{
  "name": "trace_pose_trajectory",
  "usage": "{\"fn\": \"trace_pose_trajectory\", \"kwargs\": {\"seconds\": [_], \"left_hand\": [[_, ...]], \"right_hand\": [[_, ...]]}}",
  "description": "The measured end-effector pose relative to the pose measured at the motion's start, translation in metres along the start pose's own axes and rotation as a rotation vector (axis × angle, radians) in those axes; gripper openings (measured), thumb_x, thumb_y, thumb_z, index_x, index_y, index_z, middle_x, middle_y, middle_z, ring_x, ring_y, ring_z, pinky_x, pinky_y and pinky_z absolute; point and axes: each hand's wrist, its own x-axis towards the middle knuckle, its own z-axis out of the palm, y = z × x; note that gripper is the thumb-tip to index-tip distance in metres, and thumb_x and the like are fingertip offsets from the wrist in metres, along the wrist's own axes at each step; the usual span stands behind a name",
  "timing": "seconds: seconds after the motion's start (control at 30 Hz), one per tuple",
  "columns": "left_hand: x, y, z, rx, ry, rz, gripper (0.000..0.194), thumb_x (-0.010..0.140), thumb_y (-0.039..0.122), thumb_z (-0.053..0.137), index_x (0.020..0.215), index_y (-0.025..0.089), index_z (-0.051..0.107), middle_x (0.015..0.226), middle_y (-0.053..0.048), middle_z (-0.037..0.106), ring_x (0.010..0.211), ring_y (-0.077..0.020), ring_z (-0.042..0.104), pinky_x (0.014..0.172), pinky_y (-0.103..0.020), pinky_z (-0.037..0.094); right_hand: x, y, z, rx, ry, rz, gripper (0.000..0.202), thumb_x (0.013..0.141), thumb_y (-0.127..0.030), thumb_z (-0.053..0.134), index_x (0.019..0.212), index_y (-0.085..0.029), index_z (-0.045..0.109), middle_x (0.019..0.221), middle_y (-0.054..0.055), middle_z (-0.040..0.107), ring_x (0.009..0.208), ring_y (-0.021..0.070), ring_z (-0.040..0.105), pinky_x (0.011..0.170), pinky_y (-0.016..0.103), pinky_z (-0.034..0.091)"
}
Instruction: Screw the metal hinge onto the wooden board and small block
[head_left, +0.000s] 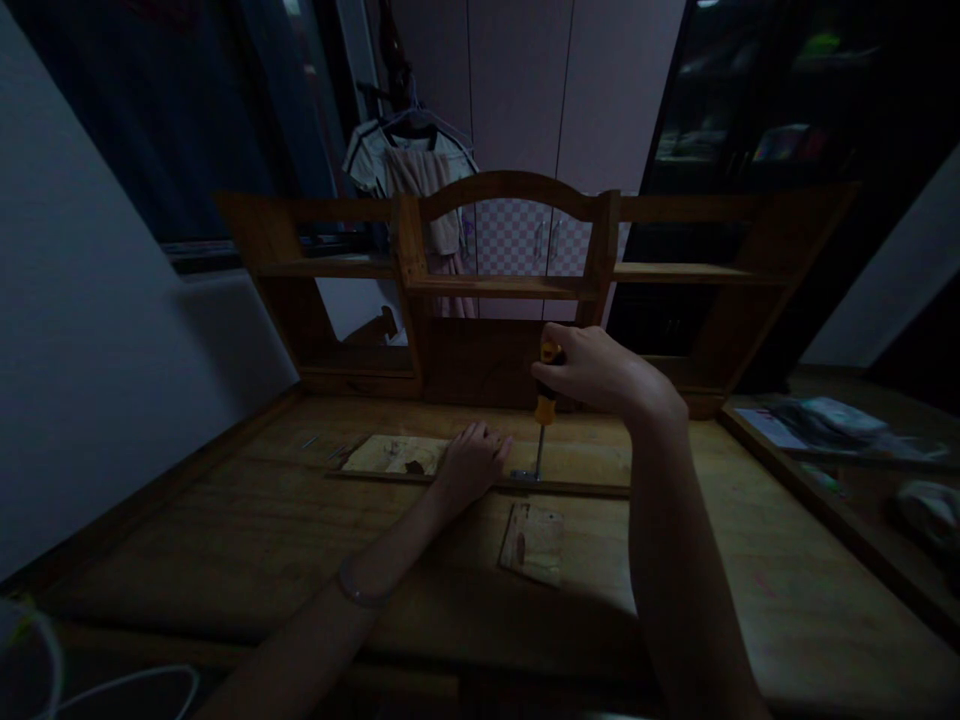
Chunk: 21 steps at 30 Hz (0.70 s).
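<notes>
My right hand (585, 365) is wrapped round the yellow and black handle of a screwdriver (545, 410). The screwdriver stands nearly upright, its tip at a small metal plate (525, 475) on the front edge of a long wooden board (397, 455). Flat on that board, left of the metal plate, lies my left hand (476, 455), pressing down with its fingers stretched forward. A small, roughly square piece of wood (534, 542) rests on the desktop in front of the board. Whether a screw sits under the tip is too small to tell.
A wooden shelf unit (502, 287) rises along the back of the wooden desk (300, 540). A small thin metal piece (310, 440) lies left of the board. Plastic-wrapped items (847, 420) sit on the surface at right. A white cable (127, 680) loops at lower left.
</notes>
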Motion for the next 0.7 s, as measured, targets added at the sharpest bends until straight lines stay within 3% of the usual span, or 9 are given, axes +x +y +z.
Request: {"fn": "trace_pose_trajectory", "kwargs": {"seconds": [0.13, 0.27, 0.5, 0.7], "left_hand": [[0.0, -0.002, 0.004, 0.018, -0.002, 0.003, 0.03, 0.098, 0.024, 0.035, 0.109, 0.013, 0.061, 0.098, -0.014, 0.056, 0.1, -0.023, 0.046, 0.087, -0.038, 0.036], [0.0, -0.004, 0.009, 0.055, 0.014, 0.063, 0.033, 0.099, 0.021, 0.031, 0.113, 0.016, 0.06, 0.096, -0.013, 0.055, 0.1, -0.0249, 0.046, 0.083, -0.039, 0.036], [0.0, 0.0, 0.0, 0.028, -0.022, 0.007, 0.031, 0.099, 0.024, 0.035, 0.111, 0.014, 0.061, 0.1, -0.015, 0.055, 0.1, -0.024, 0.046, 0.085, -0.038, 0.037], [-0.001, 0.001, -0.005, -0.005, -0.024, 0.009, 0.031, 0.099, 0.024, 0.035, 0.112, 0.013, 0.061, 0.099, -0.015, 0.056, 0.102, -0.0239, 0.046, 0.087, -0.039, 0.038]], "right_hand": [[0.0, -0.002, -0.001, -0.033, -0.009, 0.006, 0.036, 0.083, -0.05, 0.045, 0.09, -0.016, 0.055, 0.089, 0.011, 0.063, 0.081, 0.0246, 0.059, 0.066, 0.032, 0.038], [-0.001, -0.004, -0.002, 0.07, -0.02, -0.051, 0.03, 0.082, -0.042, 0.047, 0.096, -0.017, 0.055, 0.092, 0.009, 0.063, 0.082, 0.0209, 0.059, 0.07, 0.029, 0.04], [-0.001, -0.007, -0.001, -0.06, -0.008, 0.042, 0.041, 0.084, -0.052, 0.043, 0.097, -0.016, 0.059, 0.093, 0.012, 0.064, 0.088, 0.029, 0.06, 0.067, 0.034, 0.038], [0.0, -0.004, -0.001, -0.017, -0.029, -0.035, 0.024, 0.081, -0.037, 0.049, 0.092, -0.019, 0.061, 0.087, 0.008, 0.065, 0.08, 0.0229, 0.06, 0.066, 0.031, 0.038]]}}
